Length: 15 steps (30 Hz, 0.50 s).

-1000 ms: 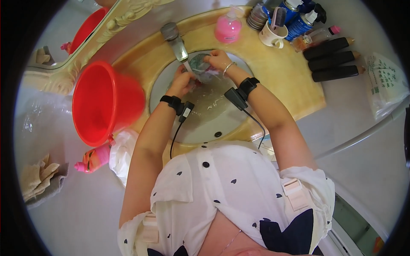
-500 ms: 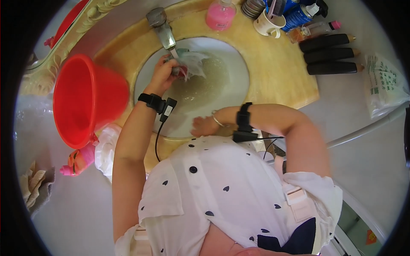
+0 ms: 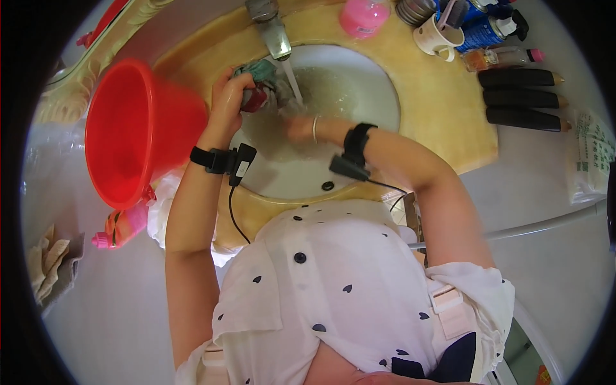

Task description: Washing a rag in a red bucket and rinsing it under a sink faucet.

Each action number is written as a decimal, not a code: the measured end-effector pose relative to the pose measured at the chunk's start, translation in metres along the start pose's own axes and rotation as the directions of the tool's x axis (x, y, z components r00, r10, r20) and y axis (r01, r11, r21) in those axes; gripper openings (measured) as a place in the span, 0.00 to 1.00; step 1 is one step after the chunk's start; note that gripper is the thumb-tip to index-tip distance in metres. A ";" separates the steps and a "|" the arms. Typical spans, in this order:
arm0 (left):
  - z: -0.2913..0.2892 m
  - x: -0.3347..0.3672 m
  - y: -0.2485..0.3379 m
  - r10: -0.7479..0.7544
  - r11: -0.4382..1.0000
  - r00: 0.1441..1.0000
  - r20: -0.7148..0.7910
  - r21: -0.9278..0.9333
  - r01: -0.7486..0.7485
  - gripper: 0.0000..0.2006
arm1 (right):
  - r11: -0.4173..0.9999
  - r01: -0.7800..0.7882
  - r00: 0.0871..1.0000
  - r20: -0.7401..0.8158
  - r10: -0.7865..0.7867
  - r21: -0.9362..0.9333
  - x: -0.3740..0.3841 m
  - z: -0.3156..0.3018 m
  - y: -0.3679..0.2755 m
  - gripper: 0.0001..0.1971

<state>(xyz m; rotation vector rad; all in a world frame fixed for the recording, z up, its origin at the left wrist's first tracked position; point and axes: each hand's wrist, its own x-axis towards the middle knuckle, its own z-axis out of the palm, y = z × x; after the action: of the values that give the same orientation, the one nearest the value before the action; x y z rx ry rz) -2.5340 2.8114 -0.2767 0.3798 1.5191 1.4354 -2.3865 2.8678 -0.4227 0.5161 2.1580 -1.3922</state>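
My left hand (image 3: 227, 102) grips a crumpled wet cloth bundle (image 3: 258, 76), green, grey and dark red, at the left side of the basin. Its exact kind is hard to make out. Beside it, a stream of water (image 3: 293, 80) runs from the metal faucet (image 3: 274, 37) into the white oval sink (image 3: 378, 115). Cloudy water (image 3: 327, 96) lies in the bowl. My right hand (image 3: 299, 129) is low over the middle of the sink, just below the stream, with its fingers smeared by motion. A bracelet circles that wrist.
A large red bucket (image 3: 144, 128) stands left of the sink, above a pink bottle (image 3: 122, 224). Pink liquid soap (image 3: 364, 16), a white mug (image 3: 437, 40) and blue cans (image 3: 481, 33) line the back counter. Black-handled items (image 3: 523, 98) and a plastic packet (image 3: 590, 154) lie right.
The view has shifted, so the sink sits higher and farther right. My left hand has drawn the cloth out of the stream. My right hand has moved from the near rim up toward the water.
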 end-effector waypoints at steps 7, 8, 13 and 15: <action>-0.018 0.004 -0.013 0.010 1.000 0.999 0.045 0.006 -0.010 0.15 | 0.924 0.280 0.802 0.593 -0.076 -0.261 -0.075 0.051 -0.044 0.33; -0.011 0.004 -0.017 0.010 1.000 0.999 0.054 0.002 -0.011 0.15 | 0.914 0.263 0.802 0.596 -0.029 -0.310 -0.082 0.033 -0.025 0.33; 0.011 0.009 -0.044 -0.004 0.994 0.987 0.161 0.110 -0.014 0.18 | 0.548 0.213 0.897 0.384 0.218 -0.809 -0.039 -0.019 0.055 0.17; 0.046 0.005 -0.042 -0.079 0.992 0.980 0.182 0.111 0.059 0.19 | 0.435 0.256 0.937 0.332 0.107 -0.863 -0.030 -0.033 0.100 0.14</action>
<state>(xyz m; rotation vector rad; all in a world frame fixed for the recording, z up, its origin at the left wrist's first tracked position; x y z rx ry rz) -2.4842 2.8313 -0.3086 0.5058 1.4451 1.2335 -2.3126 2.9368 -0.4652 -0.2563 2.2387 -0.1219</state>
